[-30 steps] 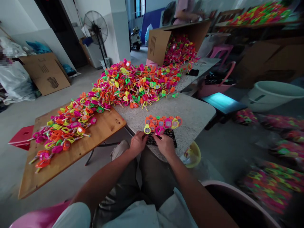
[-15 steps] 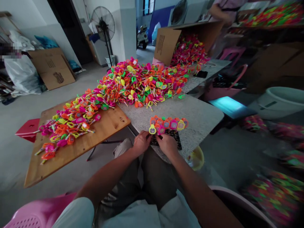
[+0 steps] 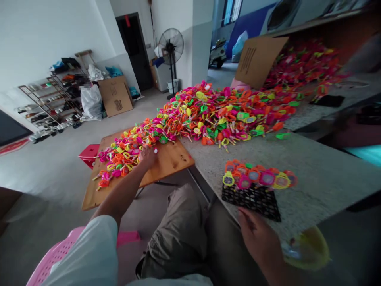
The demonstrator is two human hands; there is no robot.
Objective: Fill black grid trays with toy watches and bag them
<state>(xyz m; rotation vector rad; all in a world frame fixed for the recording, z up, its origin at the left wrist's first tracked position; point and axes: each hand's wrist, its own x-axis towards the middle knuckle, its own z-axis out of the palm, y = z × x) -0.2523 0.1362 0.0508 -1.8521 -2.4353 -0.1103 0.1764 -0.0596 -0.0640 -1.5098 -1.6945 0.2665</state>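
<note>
My left hand (image 3: 148, 156) is among the loose toy watches (image 3: 122, 153) on the wooden board, at the right side of that spread. Its fingertips are lost among the watches, so whether one is held cannot be made out. Near the front edge of the grey tabletop, my right hand (image 3: 258, 234) has its fingers curled and pressed toward the thumb; anything inside them is hidden. Just beyond it lies a black grid-like mat (image 3: 253, 200). A cluster of orange, pink and yellow toy watches (image 3: 254, 175) rests along the far edge of the mat, faces up.
A large heap of toy watches (image 3: 214, 113) spans the wooden board (image 3: 166, 165) and the grey table (image 3: 205, 159). An open carton (image 3: 254, 59) spills more at the back right. A yellow bin (image 3: 315, 250) stands below the table's front edge; a pink chair (image 3: 64, 254) is at lower left.
My left hand has left the mat and reached left to the watches on the board. My right hand has drawn back toward me, off the mat. The view has turned left.
</note>
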